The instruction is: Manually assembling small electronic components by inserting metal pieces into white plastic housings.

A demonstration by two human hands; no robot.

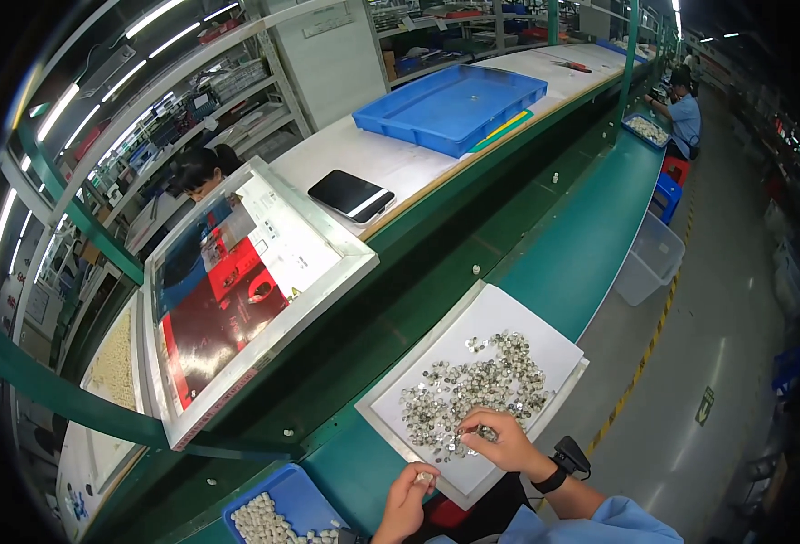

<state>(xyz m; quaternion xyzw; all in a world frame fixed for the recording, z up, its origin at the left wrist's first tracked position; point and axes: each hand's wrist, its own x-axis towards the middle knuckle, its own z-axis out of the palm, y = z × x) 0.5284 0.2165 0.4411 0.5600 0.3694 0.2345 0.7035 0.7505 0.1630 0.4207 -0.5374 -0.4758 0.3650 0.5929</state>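
Observation:
Many small, shiny, silvery round pieces [472, 385] lie spread over white paper in a shallow white tray [391, 442]. Above the near side of this pile is my right hand [506, 444], thumb and forefinger pinched together at the pieces; whatever is between the fingertips is too small to make out. Beside the tray's near left corner, my left hand [403, 506] is closed, with a small whitish part [425, 478] at its fingertips. To its left, a blue bin [302, 494] holds a heap of small white parts [262, 520].
A green conveyor belt [563, 258] runs away to the far right. On the raised shelf are a phone [352, 195] and a large blue tray [391, 116]. A framed board [237, 290] leans at left, a person's head behind it. Another person [685, 118] sits farther along.

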